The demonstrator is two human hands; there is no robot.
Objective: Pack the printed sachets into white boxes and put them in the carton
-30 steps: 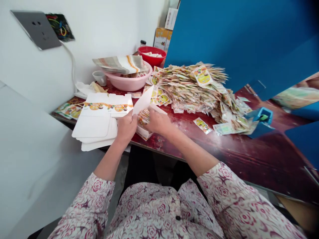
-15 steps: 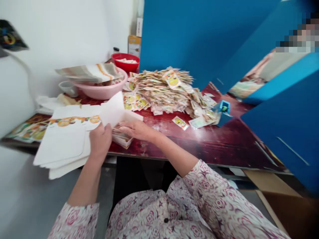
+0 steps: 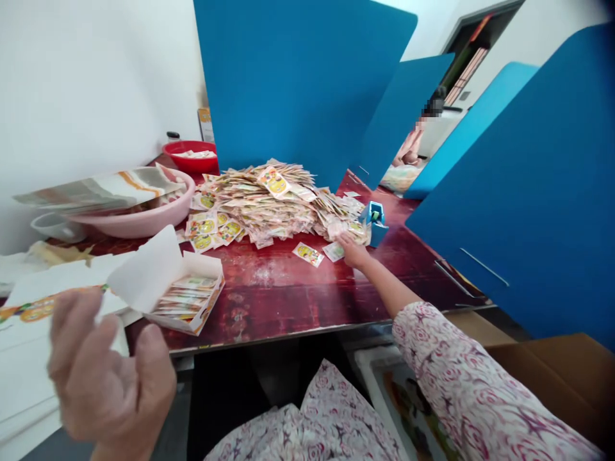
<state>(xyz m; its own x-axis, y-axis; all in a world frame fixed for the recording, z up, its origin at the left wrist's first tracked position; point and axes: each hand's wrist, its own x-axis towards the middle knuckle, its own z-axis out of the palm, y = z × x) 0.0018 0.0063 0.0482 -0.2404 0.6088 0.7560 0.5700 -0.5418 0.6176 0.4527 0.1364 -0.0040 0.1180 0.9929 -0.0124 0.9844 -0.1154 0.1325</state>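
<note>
My left hand [image 3: 113, 374] is raised in the lower left, palm up and slightly blurred. Its fingers are loosely bent and apart, with nothing in them. Beyond it stands a small white carton [image 3: 202, 310], lid up, packed with a row of flat sachets [image 3: 188, 296]. Flat white cartons [image 3: 29, 358] with an orange fruit print lie stacked behind my left hand. Across the table, my right hand [image 3: 354, 251] stretches its fingers over sachets at the right end of a big sachet pile [image 3: 269, 205]. A clear sachet [image 3: 334, 251] lies beside its fingertips; another printed sachet [image 3: 308, 254] lies further left.
A blue tape dispenser [image 3: 377, 224] stands just beyond my right hand. Back left are a pink basin [image 3: 139, 224] with a folded bag on top, a white cup [image 3: 55, 227] and a red bowl [image 3: 189, 153]. Blue partitions [image 3: 288, 83] border the dark red table [image 3: 288, 301]. A person sits beyond.
My right hand has left the carton's sachets and reached right to the pile's end. My left hand has let go of the carton's lid and lifted nearer me. The view has swung right.
</note>
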